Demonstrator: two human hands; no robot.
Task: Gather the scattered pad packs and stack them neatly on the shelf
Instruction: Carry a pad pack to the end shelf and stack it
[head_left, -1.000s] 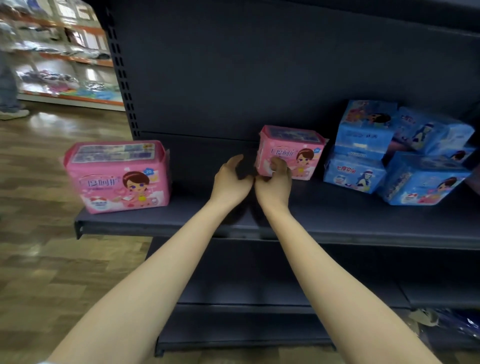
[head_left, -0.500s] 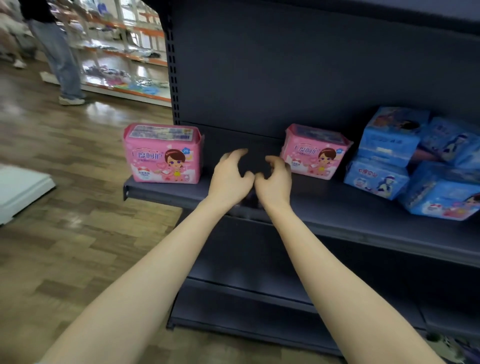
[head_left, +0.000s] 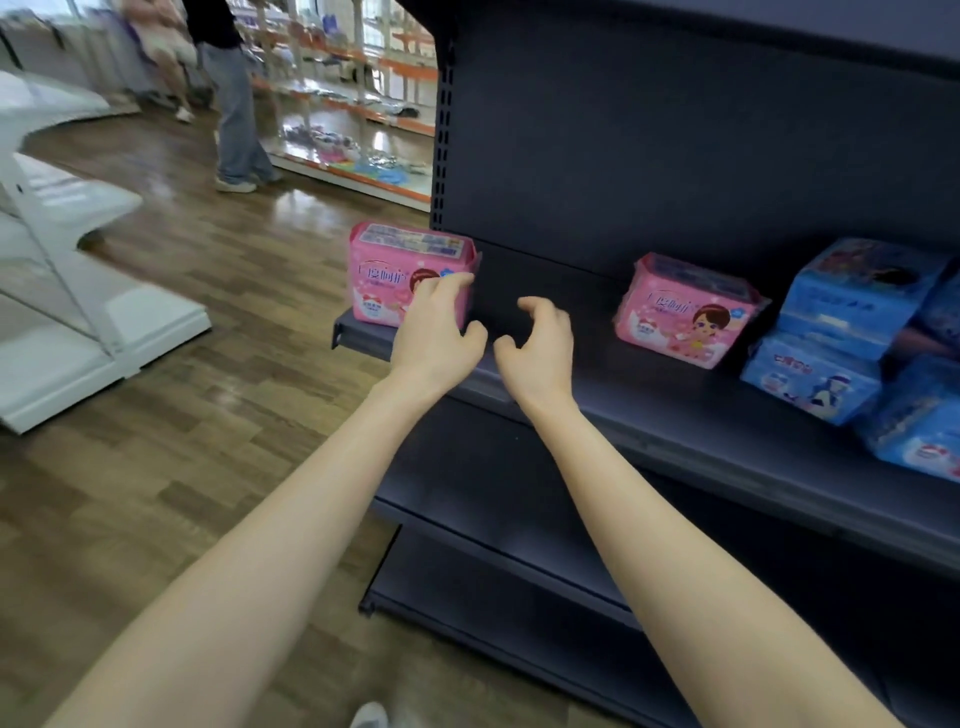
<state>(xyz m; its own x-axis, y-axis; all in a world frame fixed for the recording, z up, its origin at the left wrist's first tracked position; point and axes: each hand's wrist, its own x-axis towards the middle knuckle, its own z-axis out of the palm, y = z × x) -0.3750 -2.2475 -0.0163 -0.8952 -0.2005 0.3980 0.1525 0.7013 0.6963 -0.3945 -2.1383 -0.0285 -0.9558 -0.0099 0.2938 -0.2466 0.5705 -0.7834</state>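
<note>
A person's left hand (head_left: 436, 338), fingers spread and gripping nothing, is at the front of a pink pad pack (head_left: 384, 280) standing at the left end of the dark shelf (head_left: 675, 405); contact cannot be told. The right hand (head_left: 540, 348) hovers beside it over the front edge, loosely curled and empty. A second pink pack (head_left: 685, 312) stands mid-shelf, and blue packs (head_left: 831, 312) are heaped toward the right end.

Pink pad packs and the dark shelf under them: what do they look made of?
The left pink pack and right pink pack look wrapped in thin glossy printed plastic film: soft highlights, crinkled seams at the sides. The shelf looks like painted sheet metal, matte dark blue-grey, with a folded front lip; the perforated upright suggests steel, though not certain.
</note>
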